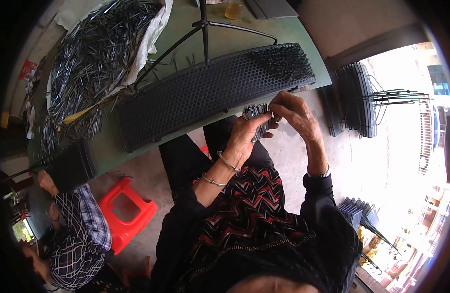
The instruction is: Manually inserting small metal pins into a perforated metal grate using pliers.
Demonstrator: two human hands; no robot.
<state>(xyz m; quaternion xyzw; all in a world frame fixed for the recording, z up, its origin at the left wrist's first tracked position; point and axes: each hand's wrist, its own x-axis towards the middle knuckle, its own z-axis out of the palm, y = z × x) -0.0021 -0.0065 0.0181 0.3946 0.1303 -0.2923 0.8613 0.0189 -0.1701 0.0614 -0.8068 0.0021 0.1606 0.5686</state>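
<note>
My left hand (245, 133) is closed round a bundle of short, thin, shiny dark strips (256, 115), held above my lap near the table edge. Beside it, my right hand (295, 113) has its fingertips pinched together at the bundle's right side; what they hold, if anything, is too small to make out. Just beyond both hands lies a long black panel (186, 91) full of honeycomb holes. Dense dark strips (286, 62) stand in the holes at its right end. A thin black rod frame (205, 36) rises from the panel's far side.
A heap of loose dark strips (100, 53) lies on a white sack on the green table (181, 46). At left, a co-worker's hand (48, 183) touches another black panel (71, 166). A red stool (130, 215) stands between us. More panels (354, 100) stand at right.
</note>
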